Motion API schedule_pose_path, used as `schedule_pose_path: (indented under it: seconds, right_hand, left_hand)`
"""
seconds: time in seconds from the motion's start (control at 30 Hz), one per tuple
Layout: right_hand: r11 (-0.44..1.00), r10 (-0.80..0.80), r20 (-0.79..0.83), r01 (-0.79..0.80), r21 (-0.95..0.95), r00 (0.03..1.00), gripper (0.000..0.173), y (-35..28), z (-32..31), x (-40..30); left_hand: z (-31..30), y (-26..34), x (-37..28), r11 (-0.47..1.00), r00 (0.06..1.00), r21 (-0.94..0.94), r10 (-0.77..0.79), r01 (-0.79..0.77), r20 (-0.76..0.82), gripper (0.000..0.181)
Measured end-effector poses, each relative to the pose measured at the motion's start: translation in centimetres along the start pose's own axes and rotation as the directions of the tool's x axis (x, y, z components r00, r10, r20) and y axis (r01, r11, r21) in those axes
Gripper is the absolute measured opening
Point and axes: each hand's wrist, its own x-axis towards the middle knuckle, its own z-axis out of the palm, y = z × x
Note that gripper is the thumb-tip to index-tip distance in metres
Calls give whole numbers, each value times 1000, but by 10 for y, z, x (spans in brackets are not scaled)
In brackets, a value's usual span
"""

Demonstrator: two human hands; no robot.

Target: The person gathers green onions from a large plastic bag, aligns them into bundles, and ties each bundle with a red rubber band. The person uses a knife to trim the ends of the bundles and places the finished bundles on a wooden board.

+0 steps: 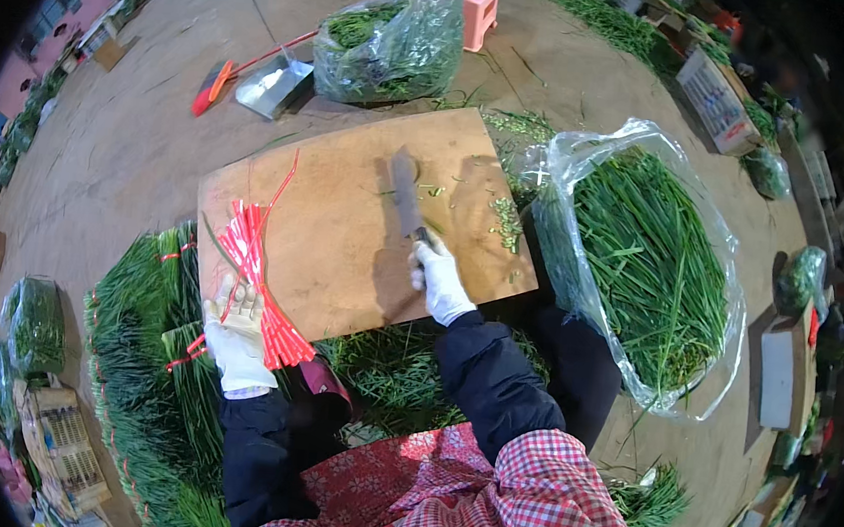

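My right hand (pixel 437 276), in a white glove, grips the dark handle of a wide-bladed knife (pixel 404 187) over a wooden board (pixel 327 225). The blade points away from me. At the board's left edge my left hand (pixel 238 319), gloved too, lies palm up with its fingers a little curled. Beside it a bundle of red and white ties (pixel 261 283) lies fanned out at both ends; whether the fingers touch it, I cannot tell. Chopped green bits (pixel 504 225) lie at the board's right side. Tied bundles of long green leaves (pixel 150 360) are stacked at the left.
An open clear plastic bag of long green leaves (pixel 648 261) stands right of the board. Beyond the board are another filled bag (pixel 392 50), a pink stool (pixel 476 12), a metal dustpan (pixel 273 89) and a red broom (pixel 214 87). Loose greens (pixel 397 370) lie below the board.
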Motion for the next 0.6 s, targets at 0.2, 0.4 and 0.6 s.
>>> schedule_pose_path:
  seconds: [0.2, 0.4, 0.6]
  right_hand:
    - [871, -486, -349, 413, -265, 801, 32, 1, -104, -18]
    - [986, -169, -224, 161, -50, 960, 40, 24, -59, -90]
    - [956, -223, -220, 169, -239, 950, 47, -8, -60, -98]
  left_hand:
    - [14, -19, 11, 996, 996, 56, -67, 63, 62, 54]
    - [37, -25, 1, 984, 998, 175, -37, 45, -48, 51]
    - [23, -35, 12, 970, 984, 216, -135, 108, 116, 51]
